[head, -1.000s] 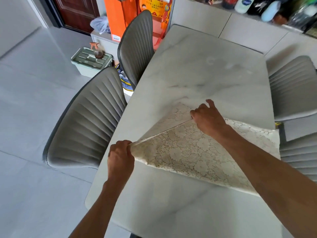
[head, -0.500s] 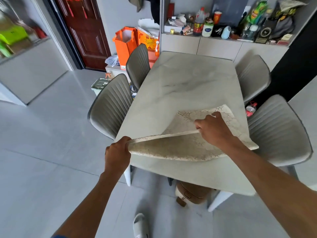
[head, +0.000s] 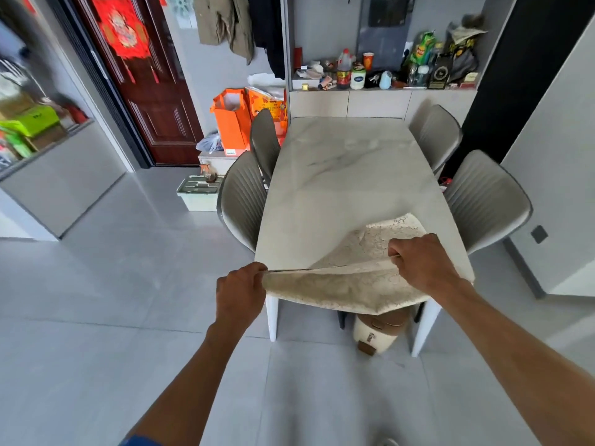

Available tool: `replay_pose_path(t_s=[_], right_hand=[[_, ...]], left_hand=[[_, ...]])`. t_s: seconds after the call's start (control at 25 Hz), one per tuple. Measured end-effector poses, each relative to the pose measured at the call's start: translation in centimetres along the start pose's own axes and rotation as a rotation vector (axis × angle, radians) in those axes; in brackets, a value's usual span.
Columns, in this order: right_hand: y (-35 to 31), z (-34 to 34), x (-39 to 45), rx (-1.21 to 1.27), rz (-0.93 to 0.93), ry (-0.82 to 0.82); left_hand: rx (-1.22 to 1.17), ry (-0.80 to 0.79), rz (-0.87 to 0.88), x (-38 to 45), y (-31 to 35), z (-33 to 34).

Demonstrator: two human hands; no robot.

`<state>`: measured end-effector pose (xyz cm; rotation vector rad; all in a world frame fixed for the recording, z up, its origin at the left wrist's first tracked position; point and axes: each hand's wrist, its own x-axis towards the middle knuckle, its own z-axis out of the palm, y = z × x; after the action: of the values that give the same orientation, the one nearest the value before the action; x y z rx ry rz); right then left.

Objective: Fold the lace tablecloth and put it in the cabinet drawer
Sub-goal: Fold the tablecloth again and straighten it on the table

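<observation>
Grey chairs (head: 244, 201) flank the marble table (head: 347, 175) (near end) where both hands (head: 240, 296) (head: 418, 263) pinch the folded lace tablecloth (head: 351, 284).

The folded lace tablecloth (head: 351, 281) has been drawn back (both hands gripping it) until its near part hangs past the marble table's (head: 338, 188) near edge, lower centre.

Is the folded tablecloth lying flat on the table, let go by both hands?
No: the left hand and right hand grip the lace tablecloth, lifting it.

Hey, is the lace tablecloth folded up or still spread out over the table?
Folded. The lace tablecloth is a small layered bundle, stacked edges showing between the left hand and right hand, which grip it over the table's near end.
</observation>
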<state>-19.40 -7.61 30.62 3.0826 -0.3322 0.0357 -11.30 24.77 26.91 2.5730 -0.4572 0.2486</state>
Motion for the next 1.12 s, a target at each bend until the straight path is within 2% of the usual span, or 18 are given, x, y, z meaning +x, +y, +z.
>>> replay_pose_path(t_s=[0.12, 0.24, 0.44, 0.56, 0.76, 0.84, 1.0, 1.12], right_hand=[[-3.4, -0.6, -6.0, 0.003, 0.076, 0.116], [-5.6, -1.9, -11.3, -0.085, 0.151, 0.129], [-6.8, -6.0, -15.9, -0.144, 0.154, 0.246], [-6.4, -6.8, -19.0, -0.144, 0.157, 0.226], [-5.0, -4.4, -25.0, -0.048, 0.191, 0.229], [-4.3, -4.6, -26.4, 0.016, 0.165, 0.3], [-2.9, -6.0, -28.8, 0.152, 0.12, 0.355], [-1.7, -7.2, -30.0, 0.265, 0.086, 0.387]], left_hand=[[-0.036, 0.009, 0.072, -4.0, -1.3, -4.0], [-0.034, 0.009, 0.128, -6.8, -1.4, -7.7], [0.053, 0.024, 0.152, -10.5, -0.9, -11.6], [0.04, 0.028, 0.188, -13.1, 0.3, -13.1], [0.092, 0.05, 0.371, -15.5, 2.7, -15.9], [0.105, 0.053, 0.357, -16.6, 3.5, -16.5], [-0.007, 0.08, 0.218, -19.3, 4.8, -16.0], [0.032, 0.035, 0.229, -20.1, 5.1, -15.7]])
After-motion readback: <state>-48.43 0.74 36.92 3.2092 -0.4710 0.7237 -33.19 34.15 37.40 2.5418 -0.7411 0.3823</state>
